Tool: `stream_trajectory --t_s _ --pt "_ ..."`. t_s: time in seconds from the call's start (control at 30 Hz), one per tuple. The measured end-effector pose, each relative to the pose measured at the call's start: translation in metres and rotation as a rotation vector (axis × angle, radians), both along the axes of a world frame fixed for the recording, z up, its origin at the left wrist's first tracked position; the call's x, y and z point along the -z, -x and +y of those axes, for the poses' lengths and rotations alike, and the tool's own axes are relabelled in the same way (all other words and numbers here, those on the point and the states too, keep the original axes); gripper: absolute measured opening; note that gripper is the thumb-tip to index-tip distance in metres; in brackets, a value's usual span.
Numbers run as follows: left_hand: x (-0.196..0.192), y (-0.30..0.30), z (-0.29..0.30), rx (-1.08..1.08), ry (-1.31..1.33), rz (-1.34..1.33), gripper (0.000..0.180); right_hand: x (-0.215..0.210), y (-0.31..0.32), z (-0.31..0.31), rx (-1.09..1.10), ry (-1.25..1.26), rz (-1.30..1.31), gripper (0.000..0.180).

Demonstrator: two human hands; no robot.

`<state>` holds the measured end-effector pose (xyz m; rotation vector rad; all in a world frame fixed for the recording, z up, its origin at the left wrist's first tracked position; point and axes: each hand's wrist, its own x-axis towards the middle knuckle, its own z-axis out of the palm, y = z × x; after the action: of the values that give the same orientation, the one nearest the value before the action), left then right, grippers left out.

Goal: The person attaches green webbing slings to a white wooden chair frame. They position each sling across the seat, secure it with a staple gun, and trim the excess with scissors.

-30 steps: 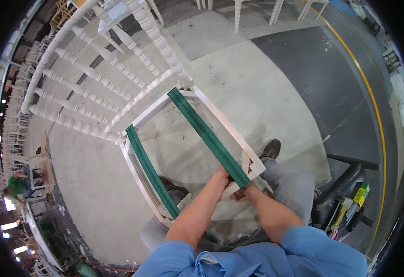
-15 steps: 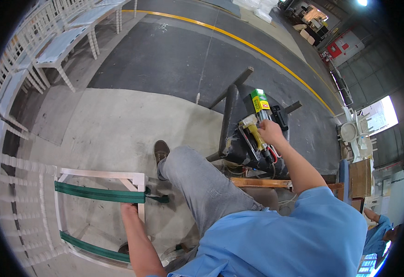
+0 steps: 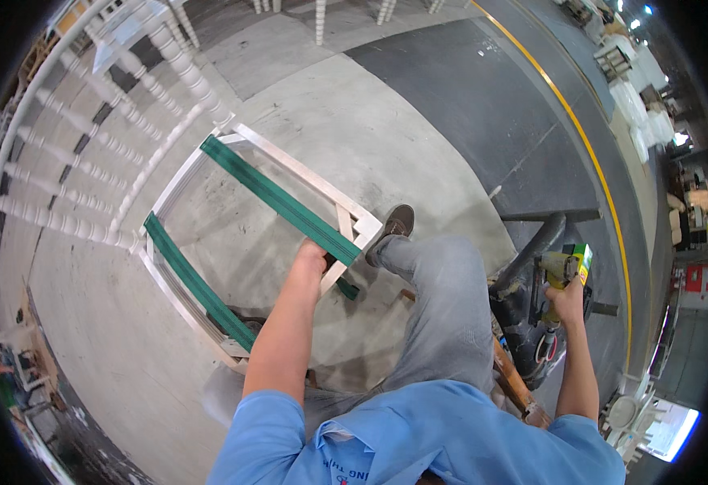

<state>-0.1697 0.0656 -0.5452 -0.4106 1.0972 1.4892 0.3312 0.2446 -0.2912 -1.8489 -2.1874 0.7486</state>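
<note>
A white wooden chair (image 3: 285,162) with turned back spindles has an open seat frame. Two green webbing straps (image 3: 285,202) run across it from back to front. My left hand (image 3: 313,253) reaches inside the frame and is closed at the front rail, beside the upper strap's end; strap and rail partly hide its fingers. A loose strap tail hangs below that rail. At the right, my right hand (image 3: 566,301) grips a yellowish staple gun (image 3: 558,265), held over a worn black stool (image 3: 519,311). A green and yellow box (image 3: 583,260) shows just past the gun.
My knee and brown shoe (image 3: 398,220) lie between chair and stool. A wooden bar (image 3: 511,372) is near my right thigh. More white chairs (image 3: 127,36) stand at the far left. A yellow floor line (image 3: 584,141) curves beyond the stool.
The view has swung left, bringing the chair toward the middle. My right hand has lifted the staple gun from the stool. My left hand stays at the front rail.
</note>
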Motion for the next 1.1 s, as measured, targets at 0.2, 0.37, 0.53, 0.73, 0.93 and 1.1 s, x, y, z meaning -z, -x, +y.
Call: stream_trajectory --t_s 0.2,0.37,0.53,0.73,0.93,1.1 --pt "0.011 0.0 -0.005 0.052 0.065 0.094 0.024 -0.066 0.165 -0.03 -0.25 0.369 0.347 0.05" --pt "0.017 -0.001 -0.004 0.09 0.084 0.122 0.022 -0.02 0.294 -0.075 -0.524 0.602 0.161 0.05" --pt "0.021 -0.001 -0.005 0.129 0.087 0.136 0.02 0.011 0.346 -0.095 -0.537 0.731 -0.024 0.046" --pt "0.035 -0.002 -0.002 0.063 0.098 0.046 0.015 0.023 0.358 -0.1 -0.504 0.673 -0.14 0.044" --pt "0.047 -0.004 0.002 0.085 0.141 0.088 0.016 0.023 0.361 -0.106 -0.503 0.691 -0.12 0.041" --pt "0.051 -0.005 0.002 0.08 0.091 0.126 0.015 0.023 0.36 -0.117 -0.524 0.668 -0.125 0.04"
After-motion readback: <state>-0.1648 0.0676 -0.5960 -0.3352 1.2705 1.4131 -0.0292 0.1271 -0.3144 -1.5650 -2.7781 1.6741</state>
